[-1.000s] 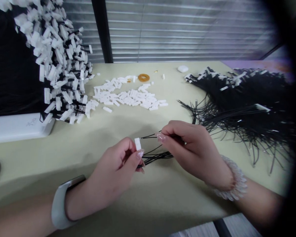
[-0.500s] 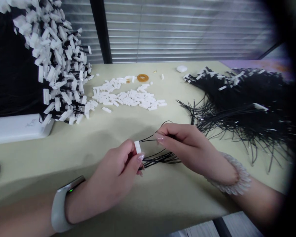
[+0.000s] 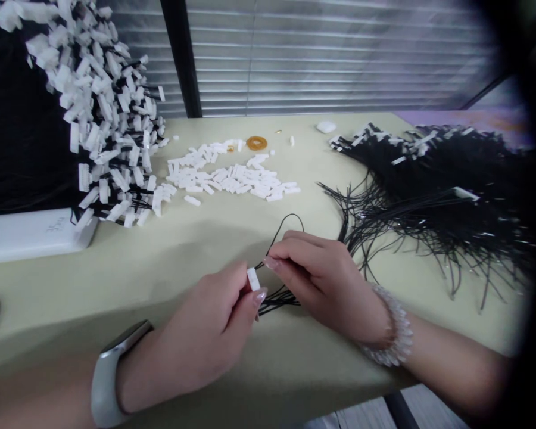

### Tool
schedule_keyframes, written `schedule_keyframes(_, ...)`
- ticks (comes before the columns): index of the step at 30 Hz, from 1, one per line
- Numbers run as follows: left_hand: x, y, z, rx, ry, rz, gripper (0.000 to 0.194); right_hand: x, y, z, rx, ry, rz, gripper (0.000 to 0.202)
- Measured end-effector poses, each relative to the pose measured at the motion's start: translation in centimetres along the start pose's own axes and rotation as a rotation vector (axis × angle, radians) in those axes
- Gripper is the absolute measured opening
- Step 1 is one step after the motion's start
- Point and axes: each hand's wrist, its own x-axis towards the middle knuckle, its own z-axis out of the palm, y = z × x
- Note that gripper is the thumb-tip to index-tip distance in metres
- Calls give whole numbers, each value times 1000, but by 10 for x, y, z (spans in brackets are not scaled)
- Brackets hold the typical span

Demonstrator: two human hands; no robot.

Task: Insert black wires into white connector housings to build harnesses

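Note:
Near the middle of the table, my left hand pinches a small white connector housing between thumb and forefinger. Below it, a bunch of thin black wires runs off to the right, partly hidden by my hands. Just right of the housing, my right hand is closed, its thumb and forefinger pinching a thin black wire close to the housing's edge. That wire loops up above my right fingers. Whether its tip is inside the housing I cannot tell.
Loose white housings lie in a pile behind my hands, near an amber ring. At left, wired connectors hang in a heap above a white box. A large bundle of black wires lies at right.
My right hand has moved left, bringing its fingertips closer to the connector housing. The wire's loop stands higher. My left hand has dropped slightly, still gripping the housing.

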Motion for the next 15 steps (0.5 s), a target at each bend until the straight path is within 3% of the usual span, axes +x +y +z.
schedule_keyframes(6,-1,-1,3,-27,7,17,22,-4,-2,3,-11,-14,-33,8)
schedule_keyframes(9,0,-3,5,-187,39,-18,24,-2,-2,0,-78,9,-52,7)
schedule_keyframes(13,6,-7,6,-574,230,-121,22,6,5,-20,-270,232,-95,16)
schedule_keyframes(15,11,-11,5,-747,345,-136,18,9,11,-32,-362,324,-30,15)
